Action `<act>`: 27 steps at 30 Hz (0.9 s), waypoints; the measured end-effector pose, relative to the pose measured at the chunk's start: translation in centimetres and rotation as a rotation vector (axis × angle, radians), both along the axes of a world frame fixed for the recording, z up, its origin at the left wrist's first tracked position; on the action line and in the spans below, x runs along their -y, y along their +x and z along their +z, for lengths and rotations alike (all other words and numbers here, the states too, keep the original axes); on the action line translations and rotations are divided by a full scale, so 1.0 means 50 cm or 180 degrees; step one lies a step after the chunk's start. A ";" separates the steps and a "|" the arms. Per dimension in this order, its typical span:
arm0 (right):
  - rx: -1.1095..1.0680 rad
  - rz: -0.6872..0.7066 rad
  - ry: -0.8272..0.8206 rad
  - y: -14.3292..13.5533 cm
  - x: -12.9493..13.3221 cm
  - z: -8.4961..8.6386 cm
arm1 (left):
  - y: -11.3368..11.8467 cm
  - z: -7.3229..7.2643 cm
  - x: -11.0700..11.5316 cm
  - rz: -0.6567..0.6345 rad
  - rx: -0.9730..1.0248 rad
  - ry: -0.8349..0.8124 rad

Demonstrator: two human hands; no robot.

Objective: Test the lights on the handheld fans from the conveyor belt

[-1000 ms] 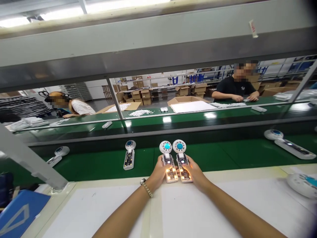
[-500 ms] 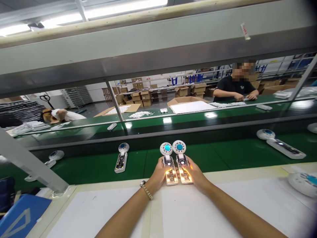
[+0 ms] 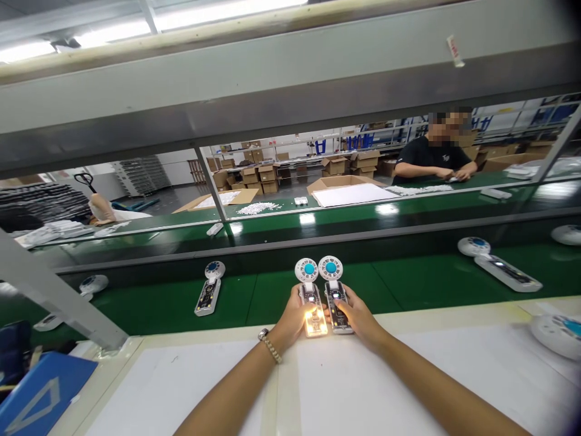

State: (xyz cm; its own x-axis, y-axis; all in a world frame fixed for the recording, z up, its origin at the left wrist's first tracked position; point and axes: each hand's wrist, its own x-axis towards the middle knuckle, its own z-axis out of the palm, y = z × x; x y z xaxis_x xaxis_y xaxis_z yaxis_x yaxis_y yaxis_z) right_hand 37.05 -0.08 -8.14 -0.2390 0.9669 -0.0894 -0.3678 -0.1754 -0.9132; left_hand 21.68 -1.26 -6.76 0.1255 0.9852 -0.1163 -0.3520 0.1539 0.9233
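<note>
Near the front edge of the green belt, I hold two white handheld devices side by side, heads up. Each has a round, vented head with a blue centre and a body with its circuit board exposed. My left hand [image 3: 295,316] is closed around the left device [image 3: 313,324], its thumb on the front; amber lights glow there. My right hand [image 3: 359,315] grips the right device [image 3: 336,321] with the thumb pressed on its board. Only a small whitish light shows on that one. The backs of both devices and some fingers are hidden.
Similar devices lie on the green belt [image 3: 281,297], one to the left [image 3: 209,293] and another to the right [image 3: 503,269]. A round white head [image 3: 558,336] sits at the right edge. A blue folder [image 3: 45,387] lies lower left. Across the line, a person [image 3: 431,157] handles small parts.
The amber lights on the right device have gone out; the left device still glows. Devices lying on the green belt have shifted left. Both hands keep their holds.
</note>
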 end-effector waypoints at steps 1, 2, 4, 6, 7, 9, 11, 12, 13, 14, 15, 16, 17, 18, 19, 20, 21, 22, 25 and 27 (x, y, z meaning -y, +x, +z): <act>-0.0010 0.0010 -0.0017 0.000 -0.001 -0.002 | 0.000 -0.002 -0.001 0.0004 0.0018 0.0008; -0.0032 0.0011 -0.0038 0.000 -0.003 -0.004 | -0.001 -0.003 -0.002 0.0002 0.0042 0.0013; -0.0086 0.0002 -0.0069 0.000 -0.004 -0.006 | -0.001 -0.004 -0.003 -0.0012 0.0061 0.0020; -0.0116 -0.0003 -0.0091 0.000 -0.003 -0.004 | -0.001 -0.004 -0.004 -0.0019 0.0045 0.0018; -0.0122 0.0007 -0.0116 0.000 -0.003 -0.002 | -0.001 -0.004 -0.004 -0.0013 0.0047 0.0017; -0.0131 0.0060 -0.0191 -0.001 0.000 0.003 | -0.002 -0.005 -0.004 0.0017 0.0089 0.0017; -0.0163 0.0127 -0.0210 0.000 0.003 0.007 | -0.004 -0.007 -0.003 0.0017 0.0120 0.0018; -0.0178 0.0165 -0.0187 0.000 0.004 0.009 | -0.006 -0.009 -0.003 -0.0010 0.0122 0.0034; -0.0191 0.0191 -0.0149 0.001 0.005 0.010 | -0.007 -0.011 -0.003 -0.0045 0.0116 0.0060; -0.0201 0.0217 -0.0099 0.002 0.006 0.010 | -0.008 -0.013 -0.002 -0.0087 0.0108 0.0088; -0.0209 0.0238 -0.0046 0.004 0.007 0.010 | -0.010 -0.014 -0.002 -0.0130 0.0101 0.0110; -0.0205 0.0257 0.0006 0.005 0.007 0.010 | -0.011 -0.016 -0.002 -0.0162 0.0096 0.0123; -0.0193 0.0275 0.0059 0.007 0.007 0.009 | -0.011 -0.017 -0.002 -0.0184 0.0093 0.0125; -0.0176 0.0295 0.0114 0.008 0.007 0.007 | -0.012 -0.017 -0.001 -0.0200 0.0094 0.0120; -0.0156 0.0307 0.0163 0.009 0.006 0.005 | -0.012 -0.017 -0.001 -0.0208 0.0094 0.0119; -0.0133 0.0313 0.0203 0.009 0.006 0.003 | -0.012 -0.016 -0.001 -0.0200 0.0086 0.0126; -0.0116 0.0317 0.0229 0.010 0.005 0.001 | -0.012 -0.015 -0.001 -0.0172 0.0069 0.0143; -0.0106 0.0323 0.0239 0.010 0.004 0.000 | -0.012 -0.014 -0.001 -0.0134 0.0047 0.0162; -0.0101 0.0338 0.0221 0.010 0.003 -0.002 | -0.011 -0.011 -0.001 -0.0069 0.0000 0.0168; -0.0110 0.0337 0.0204 0.010 0.003 0.000 | -0.010 -0.010 -0.001 -0.0135 0.0034 0.0135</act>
